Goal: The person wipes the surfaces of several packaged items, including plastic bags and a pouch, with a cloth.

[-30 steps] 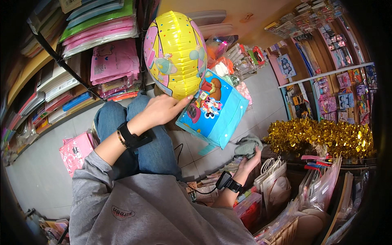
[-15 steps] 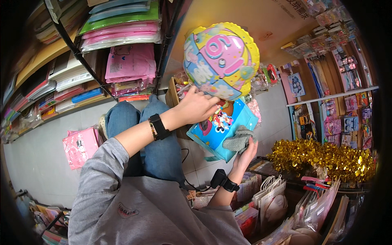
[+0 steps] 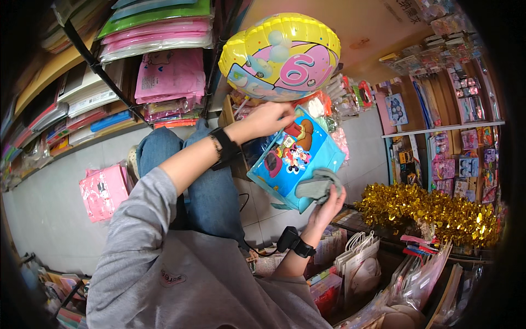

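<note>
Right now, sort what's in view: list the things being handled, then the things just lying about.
In hand:
left hand on the yellow balloon
right hand holding a grey cloth against the blue bag

Lying about:
gold tinsel
pink bag on the floor
pink packets on the shelf

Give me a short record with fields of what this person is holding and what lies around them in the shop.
place: shop aisle, person seated on tiled floor
left hand: grip at the lower edge of the round yellow foil balloon
right hand: holds a crumpled grey cloth against the blue cartoon-printed gift bag
wrists: black bands on both
left side: pink flat packets on black wire shelf; pink bag on floor
right side: gold tinsel garland
clothing: grey sweatshirt, blue jeans
</note>
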Tool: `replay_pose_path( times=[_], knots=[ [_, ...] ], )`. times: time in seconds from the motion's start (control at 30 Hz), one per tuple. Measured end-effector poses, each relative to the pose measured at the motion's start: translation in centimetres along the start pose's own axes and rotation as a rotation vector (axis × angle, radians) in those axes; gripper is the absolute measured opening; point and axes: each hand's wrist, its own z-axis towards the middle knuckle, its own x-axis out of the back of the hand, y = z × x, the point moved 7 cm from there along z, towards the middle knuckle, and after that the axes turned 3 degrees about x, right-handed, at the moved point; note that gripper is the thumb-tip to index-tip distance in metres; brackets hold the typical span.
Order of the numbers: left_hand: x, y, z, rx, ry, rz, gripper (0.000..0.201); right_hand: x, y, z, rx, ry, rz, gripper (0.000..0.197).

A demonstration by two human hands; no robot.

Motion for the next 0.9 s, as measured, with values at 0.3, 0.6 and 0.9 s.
replay_pose_path(
  times=[0.3,0.6,0.9],
  knots=[
    [-2.0,0.0,-9.9,0.338,-0.035,0.124,0.028,-3.3,0.8,8.5,0.363,-0.207,-0.709,0.038],
    [-3.2,-1.1,-13.6,0.391,0.113,-0.179,0.031,-13.6,5.0,9.6,0.367,-0.588,-0.965,0.041],
    [7.1,13.3,-10.9,-0.352,0.419,0.735,0.038,-15.4,5.4,8.9,0.549,-0.714,-0.984,0.041]
  ],
)
